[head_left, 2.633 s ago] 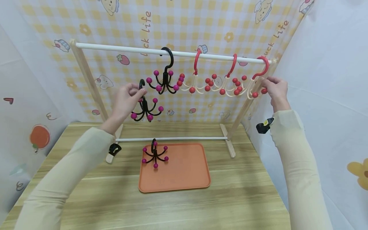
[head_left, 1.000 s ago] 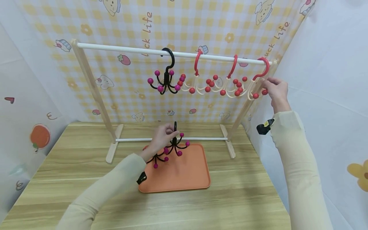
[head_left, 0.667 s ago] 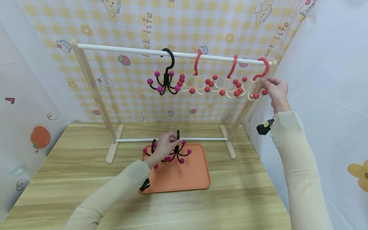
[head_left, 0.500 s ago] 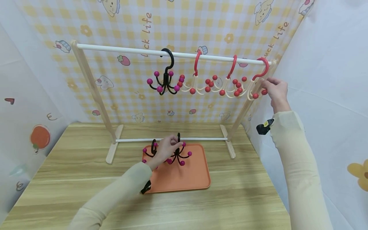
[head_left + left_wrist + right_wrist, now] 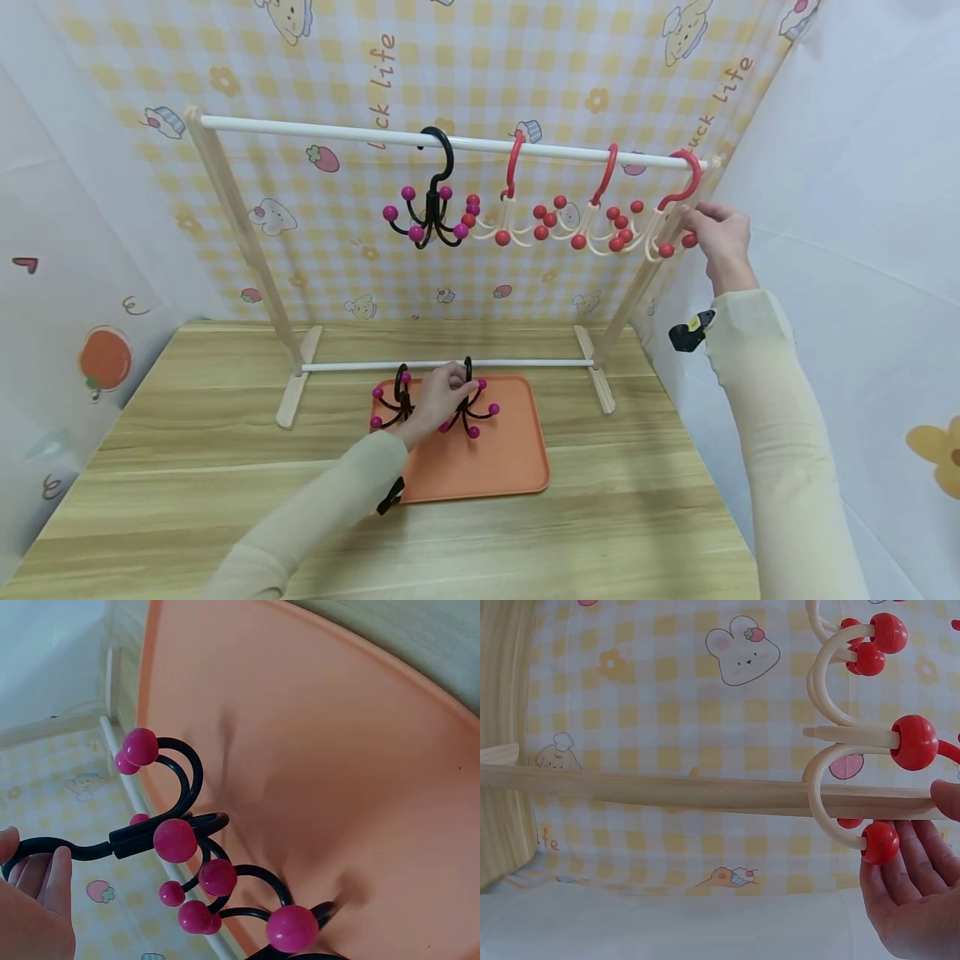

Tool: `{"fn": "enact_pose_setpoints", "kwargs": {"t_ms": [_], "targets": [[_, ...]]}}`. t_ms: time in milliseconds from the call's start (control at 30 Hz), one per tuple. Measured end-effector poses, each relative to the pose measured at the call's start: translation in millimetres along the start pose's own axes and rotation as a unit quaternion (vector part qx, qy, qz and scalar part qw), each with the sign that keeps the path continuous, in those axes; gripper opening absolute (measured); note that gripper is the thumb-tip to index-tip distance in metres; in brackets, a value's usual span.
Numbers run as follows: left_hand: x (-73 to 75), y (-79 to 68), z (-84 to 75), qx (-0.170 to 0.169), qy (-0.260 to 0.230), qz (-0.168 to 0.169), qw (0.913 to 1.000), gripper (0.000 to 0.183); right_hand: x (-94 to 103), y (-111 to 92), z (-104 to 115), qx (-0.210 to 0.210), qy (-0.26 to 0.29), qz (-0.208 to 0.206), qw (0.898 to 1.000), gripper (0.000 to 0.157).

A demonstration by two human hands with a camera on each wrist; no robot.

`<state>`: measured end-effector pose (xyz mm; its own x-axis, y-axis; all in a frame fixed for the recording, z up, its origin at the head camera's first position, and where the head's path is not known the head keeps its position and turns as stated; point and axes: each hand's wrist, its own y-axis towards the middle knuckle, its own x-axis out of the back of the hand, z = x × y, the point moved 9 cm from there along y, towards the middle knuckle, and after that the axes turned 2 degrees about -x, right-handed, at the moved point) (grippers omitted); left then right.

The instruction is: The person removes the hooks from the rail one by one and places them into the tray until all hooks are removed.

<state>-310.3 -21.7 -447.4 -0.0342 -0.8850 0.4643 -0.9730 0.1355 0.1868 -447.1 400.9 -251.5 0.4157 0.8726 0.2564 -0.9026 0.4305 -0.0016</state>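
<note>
My left hand (image 5: 438, 398) pinches the hook of a black octopus-style hanger (image 5: 135, 840) with magenta ball tips, low over the orange tray (image 5: 487, 468). Whether its arms touch the tray I cannot tell. A second black hanger (image 5: 405, 402) lies at the tray's left, partly behind my hand. On the right, my right hand (image 5: 722, 237) grips the wooden upright (image 5: 727, 796) of the rack, thumb on one side and fingers on the other. Beside those fingers hangs a cream hanger (image 5: 660, 225) with a red hook and red balls.
From the rack's white top rod (image 5: 315, 130) also hang a black hanger (image 5: 432, 204) and two more red-hooked hangers, one of them this middle hanger (image 5: 595, 204). The lower rod (image 5: 352, 367) runs just behind the tray. Wooden feet (image 5: 292, 400) stand on the table (image 5: 600, 500).
My left hand has carried the black hanger from beside the top rod down and rightward to the tray, sinking slightly further in the last half second. My right hand stays on the upright.
</note>
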Motion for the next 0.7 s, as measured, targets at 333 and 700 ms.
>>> {"fn": "enact_pose_setpoints", "kwargs": {"t_ms": [333,700], "targets": [[1.3,3.1,9.9,-0.006,0.005,-0.013,0.9999,0.014,-5.0,-34,18,0.003,-0.021,0.002,1.000,0.055],[-1.1,3.0,9.8,-0.013,-0.006,-0.012,0.9998,0.015,-8.3,-48,27,0.012,-0.028,0.011,0.999,0.053]]}}
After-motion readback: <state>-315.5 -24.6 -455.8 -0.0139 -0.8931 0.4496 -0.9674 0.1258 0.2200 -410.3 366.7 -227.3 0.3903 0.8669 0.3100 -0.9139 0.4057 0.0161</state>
